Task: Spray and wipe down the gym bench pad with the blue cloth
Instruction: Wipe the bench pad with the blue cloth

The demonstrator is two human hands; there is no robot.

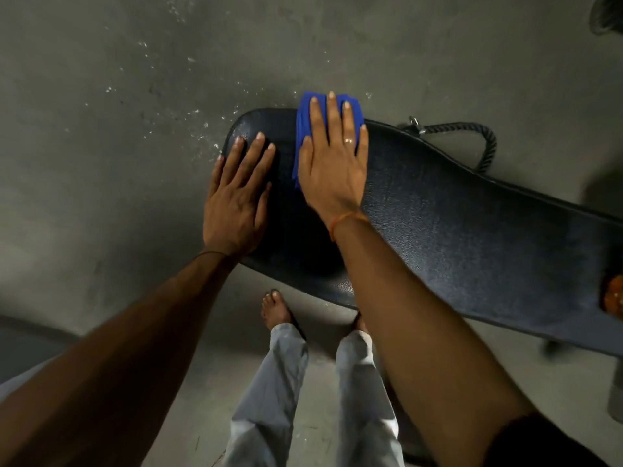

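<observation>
The black gym bench pad [455,227] runs from centre left toward the right edge. A folded blue cloth [303,126] lies at the pad's far edge near its left end. My right hand [332,160] presses flat on the cloth with straight, spread fingers; part of the cloth shows past the fingertips and to the left of the palm. My left hand [237,193] rests flat on the pad's left end, fingers straight, holding nothing. An orange object [613,296] sits on the pad at the right edge; I cannot tell what it is.
Grey concrete floor [118,146] with white specks surrounds the bench. A black rope with a metal clip [468,133] lies on the floor behind the pad. My legs in grey trousers and my feet [276,311] stand below the pad's near edge.
</observation>
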